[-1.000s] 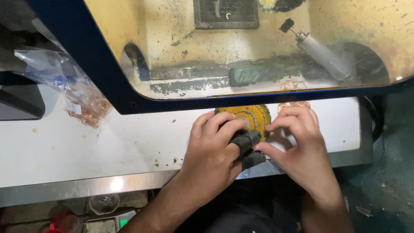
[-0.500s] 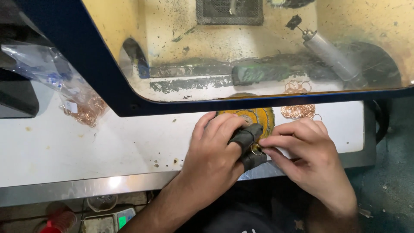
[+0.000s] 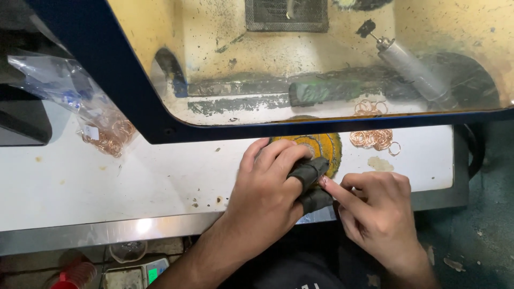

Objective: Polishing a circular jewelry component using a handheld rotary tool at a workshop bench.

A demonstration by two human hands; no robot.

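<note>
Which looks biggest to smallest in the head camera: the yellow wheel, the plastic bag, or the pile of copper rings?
1. Plastic bag
2. Yellow wheel, though hands hide part of it
3. Pile of copper rings

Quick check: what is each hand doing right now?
Left hand: curled closed at the yellow buffing wheel, black finger guards on; held item not visible.
Right hand: loosely closed, index fingertip touching the left hand's guarded fingers.

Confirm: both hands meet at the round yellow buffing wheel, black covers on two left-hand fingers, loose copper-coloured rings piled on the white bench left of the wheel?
Not quite. The head view shows the loose copper-coloured rings piled right of the round yellow buffing wheel, not left. The rest holds: left hand and right hand meet at the wheel, black covers on two left-hand fingers, white bench.
</note>
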